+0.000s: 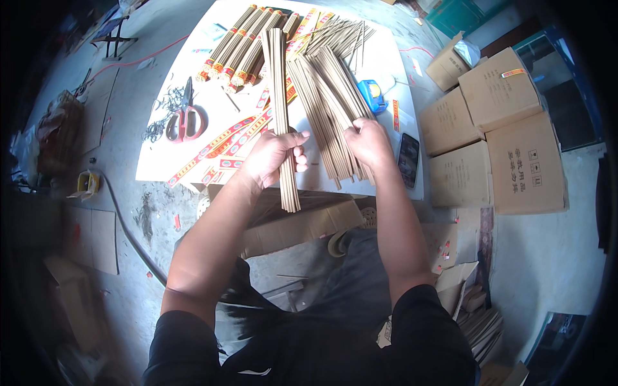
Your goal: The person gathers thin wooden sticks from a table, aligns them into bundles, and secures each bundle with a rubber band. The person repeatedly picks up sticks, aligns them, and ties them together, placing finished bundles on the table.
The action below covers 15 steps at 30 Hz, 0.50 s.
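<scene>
My left hand (275,156) is wrapped round a long upright bundle of brown incense sticks (277,83), whose lower ends reach past the table's near edge. To the right of it, a loose pile of the same sticks (318,112) lies slanting across the white table (161,151). My right hand (369,143) is closed at the right side of this pile, its thumb and fingers pinched on some sticks; their ends inside the hand are hidden. Several tied bundles (241,48) with red and yellow bands lie at the table's far left.
Red-handled scissors (186,119) and black ties (168,103) lie left, beside red and yellow paper strips (222,145). A blue tape measure (372,96) and a phone (408,159) lie right. More sticks (341,35) lie scattered at the back. Cardboard boxes (524,167) stand on the right floor.
</scene>
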Tool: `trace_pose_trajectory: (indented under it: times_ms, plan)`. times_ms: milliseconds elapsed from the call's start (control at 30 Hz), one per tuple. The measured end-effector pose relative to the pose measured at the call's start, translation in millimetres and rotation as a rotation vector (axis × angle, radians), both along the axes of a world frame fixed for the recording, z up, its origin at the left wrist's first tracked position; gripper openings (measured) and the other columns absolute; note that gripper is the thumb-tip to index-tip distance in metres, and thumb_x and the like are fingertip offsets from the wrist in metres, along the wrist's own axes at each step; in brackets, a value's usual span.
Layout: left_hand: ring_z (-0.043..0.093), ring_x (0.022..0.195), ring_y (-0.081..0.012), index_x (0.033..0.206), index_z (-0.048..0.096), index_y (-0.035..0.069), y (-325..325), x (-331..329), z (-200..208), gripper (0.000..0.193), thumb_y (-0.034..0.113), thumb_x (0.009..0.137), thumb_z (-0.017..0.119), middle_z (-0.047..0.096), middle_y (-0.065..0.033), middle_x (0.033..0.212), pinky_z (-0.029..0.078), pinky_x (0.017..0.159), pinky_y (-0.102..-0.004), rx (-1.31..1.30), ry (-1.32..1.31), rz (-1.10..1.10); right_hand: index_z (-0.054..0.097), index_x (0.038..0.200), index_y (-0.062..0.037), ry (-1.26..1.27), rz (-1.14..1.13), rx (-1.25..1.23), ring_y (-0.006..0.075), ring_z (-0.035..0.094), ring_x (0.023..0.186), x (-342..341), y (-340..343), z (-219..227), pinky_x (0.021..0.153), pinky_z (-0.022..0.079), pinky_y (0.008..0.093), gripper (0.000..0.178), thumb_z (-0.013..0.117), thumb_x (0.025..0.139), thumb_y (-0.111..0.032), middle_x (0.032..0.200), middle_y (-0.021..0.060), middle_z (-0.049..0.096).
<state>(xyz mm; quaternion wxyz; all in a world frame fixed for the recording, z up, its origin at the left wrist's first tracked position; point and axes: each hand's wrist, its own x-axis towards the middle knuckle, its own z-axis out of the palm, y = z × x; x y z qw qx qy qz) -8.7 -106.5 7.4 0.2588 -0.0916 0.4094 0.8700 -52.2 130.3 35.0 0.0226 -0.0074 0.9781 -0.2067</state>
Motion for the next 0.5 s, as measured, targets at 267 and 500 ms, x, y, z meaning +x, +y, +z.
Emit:
trace_pose_trajectory:
  times_ms: [267, 500]
  plan:
    - [0.050, 0.056, -0.0133, 0.081, 0.057, 0.007, 21.8, -6.3, -9.7, 0.023, 0.016, 0.095, 0.072, 0.052, -0.0010, 0.069, 0.044, 0.052, -0.0285, -0.063, -0.043, 0.080, 0.063, 0.104, 0.0016, -0.312, -0.101, -1.026, 0.0090, 0.059, 0.072, -4.0, 19.9, -28.6, 0.067, 0.050, 0.0237, 0.012, 0.062, 0.099, -0.009, 0.084, 0.0036, 0.063]
    - [0.046, 0.054, -0.0107, 0.078, 0.051, 0.011, 32.8, -12.1, -12.6, 0.029, 0.021, 0.098, 0.071, 0.048, 0.0017, 0.067, 0.042, 0.051, -0.0287, -0.086, -0.059, 0.107, 0.064, 0.107, 0.0013, -0.331, -0.072, -1.294, 0.0110, 0.064, 0.077, 6.1, 22.2, -16.9, 0.071, 0.054, 0.0256, 0.016, 0.067, 0.097, -0.010, 0.089, 0.0056, 0.067]
